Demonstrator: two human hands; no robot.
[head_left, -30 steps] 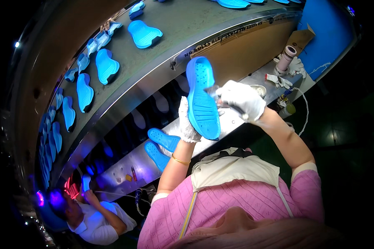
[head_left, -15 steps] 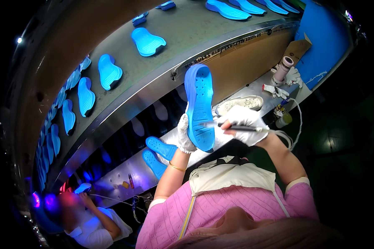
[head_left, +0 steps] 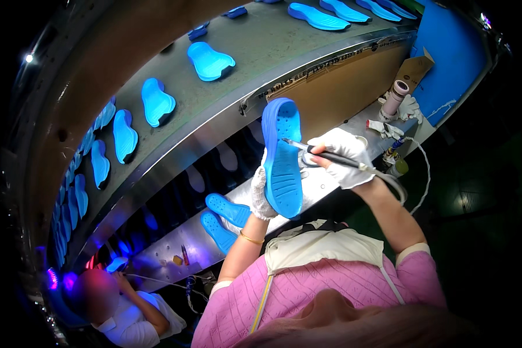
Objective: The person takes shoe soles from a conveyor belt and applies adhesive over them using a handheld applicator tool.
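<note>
My left hand (head_left: 261, 194), in a white knit glove, is closed round the edge of a blue shoe sole (head_left: 283, 180) with small holes toward its far end and ridges toward its near end. The sole is held up lengthwise, its inner face toward me. In my right hand (head_left: 345, 156), gloved with bare fingertips, is a thin-handled brush (head_left: 330, 156) with a white tube trailing from it. The brush tip meets the sole just below the holes. Two more blue soles, a farther one (head_left: 227, 210) and a nearer one (head_left: 217, 232), lie on the metal shelf left of my left wrist.
A conveyor belt (head_left: 261, 49) carries several blue soles beyond a metal rail. On the shelf at right stand a pink flask (head_left: 394, 100) and white gloves (head_left: 410, 108). A cardboard sheet (head_left: 336, 78) leans behind. At lower left another person (head_left: 130, 313) works on a blue sole.
The brush tip has moved from the sole's ridged part up toward its holes. My left hand and the sole have shifted slightly down. Soles on the belt have moved a little to the right.
</note>
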